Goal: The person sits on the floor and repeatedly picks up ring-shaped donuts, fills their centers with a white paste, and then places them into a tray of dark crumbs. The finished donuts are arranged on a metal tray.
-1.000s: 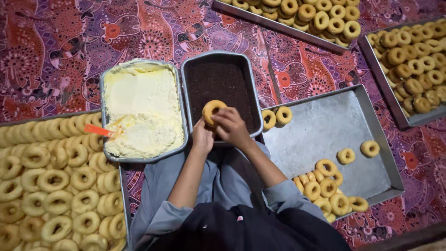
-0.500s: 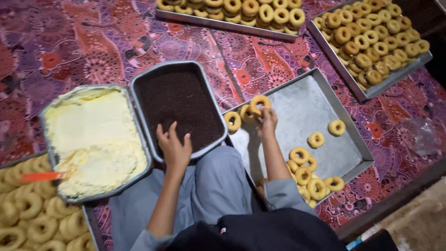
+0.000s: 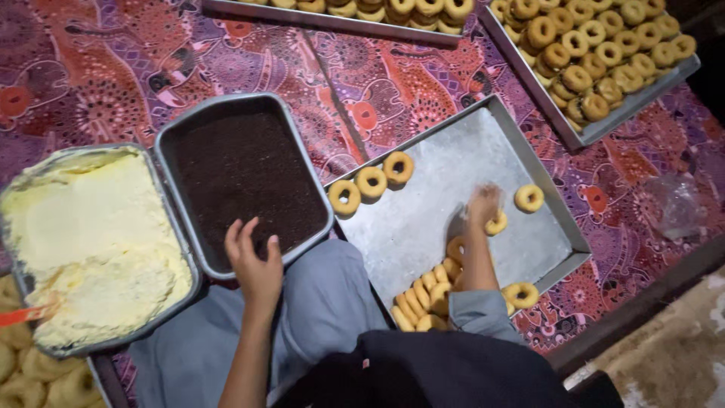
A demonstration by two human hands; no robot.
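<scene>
My left hand (image 3: pixel 257 266) rests with fingers apart on the near rim of a metal pan of dark chocolate sprinkles (image 3: pixel 242 177). My right hand (image 3: pixel 482 205), blurred, is down on a plain ring doughnut (image 3: pixel 498 224) in the middle of a flat metal tray (image 3: pixel 453 159); its grip is unclear. Three ring doughnuts (image 3: pixel 371 181) lie in a row at that tray's far left corner. One more doughnut (image 3: pixel 529 198) lies alone to the right of my hand. Several stand packed at the near edge (image 3: pixel 423 296).
A pan of pale yellow cream (image 3: pixel 91 227) with an orange spatula (image 3: pixel 19 313) sits left of the sprinkles. Trays of browned doughnuts stand at the back (image 3: pixel 355 11) and back right (image 3: pixel 596 68). More doughnuts lie at lower left (image 3: pixel 30 378). A clear plastic bag (image 3: pixel 672 204) lies on the patterned cloth.
My right hand set the doughnut down in the row at the tray's corner and moved right to a plain one. My left hand dropped onto the sprinkle pan's rim.
</scene>
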